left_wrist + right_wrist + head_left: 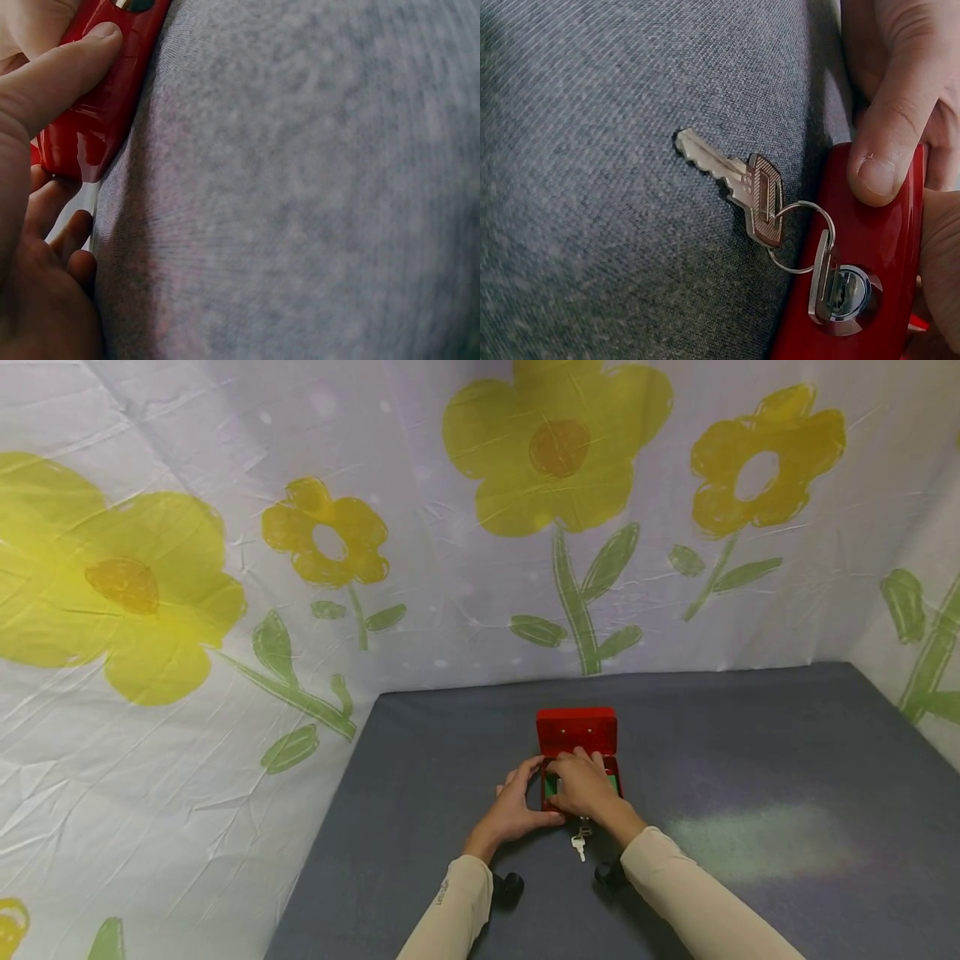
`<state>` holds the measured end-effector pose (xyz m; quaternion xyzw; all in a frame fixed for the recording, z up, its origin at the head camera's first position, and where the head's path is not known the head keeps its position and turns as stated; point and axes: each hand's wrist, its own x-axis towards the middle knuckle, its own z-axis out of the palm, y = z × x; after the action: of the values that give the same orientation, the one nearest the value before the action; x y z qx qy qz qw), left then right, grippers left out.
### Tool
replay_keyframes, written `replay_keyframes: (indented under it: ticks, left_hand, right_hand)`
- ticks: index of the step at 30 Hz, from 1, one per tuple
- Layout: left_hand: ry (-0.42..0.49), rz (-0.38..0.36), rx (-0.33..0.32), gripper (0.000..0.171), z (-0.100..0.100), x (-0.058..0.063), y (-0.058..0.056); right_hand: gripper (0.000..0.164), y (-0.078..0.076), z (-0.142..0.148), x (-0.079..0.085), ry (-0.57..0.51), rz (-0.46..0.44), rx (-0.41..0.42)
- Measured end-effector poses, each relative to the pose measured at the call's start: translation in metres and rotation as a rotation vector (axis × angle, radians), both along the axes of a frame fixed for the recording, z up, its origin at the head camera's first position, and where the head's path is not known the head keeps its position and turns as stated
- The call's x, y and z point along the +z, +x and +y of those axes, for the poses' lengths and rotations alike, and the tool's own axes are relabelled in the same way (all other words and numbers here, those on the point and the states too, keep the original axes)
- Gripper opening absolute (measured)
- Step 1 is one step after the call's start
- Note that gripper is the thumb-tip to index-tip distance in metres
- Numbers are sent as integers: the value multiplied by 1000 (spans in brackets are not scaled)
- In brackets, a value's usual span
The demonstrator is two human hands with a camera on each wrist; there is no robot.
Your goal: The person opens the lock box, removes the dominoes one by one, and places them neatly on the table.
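Clamping the red lockbox (870, 225) by its front left corner with my left hand (517, 810), I have the thumb on the front wall and the fingers round the end. My right hand (587, 787) reaches into the box over the green interior (551, 787); from here I cannot tell whether its fingers pinch anything. The box sits on the grey tabletop (420, 777), lid (577, 727) raised at the back. One key (821, 277) stands in the front lock (853, 296); a second key (765, 199) hangs from the same ring (805, 202).
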<state>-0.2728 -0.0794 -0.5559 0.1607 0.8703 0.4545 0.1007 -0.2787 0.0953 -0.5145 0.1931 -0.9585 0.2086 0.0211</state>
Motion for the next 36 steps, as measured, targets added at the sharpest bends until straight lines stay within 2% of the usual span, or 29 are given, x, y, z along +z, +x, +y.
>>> replay_keyframes:
  ticks: [19, 36]
  left_hand:
    - [-1, 4, 1, 98, 1, 0, 1]
    - [-7, -4, 23, 99, 0, -1, 1]
  right_hand:
    - [42, -1, 8, -5, -98, 38, 33]
    - [44, -2, 20, -4, -110, 77, 63]
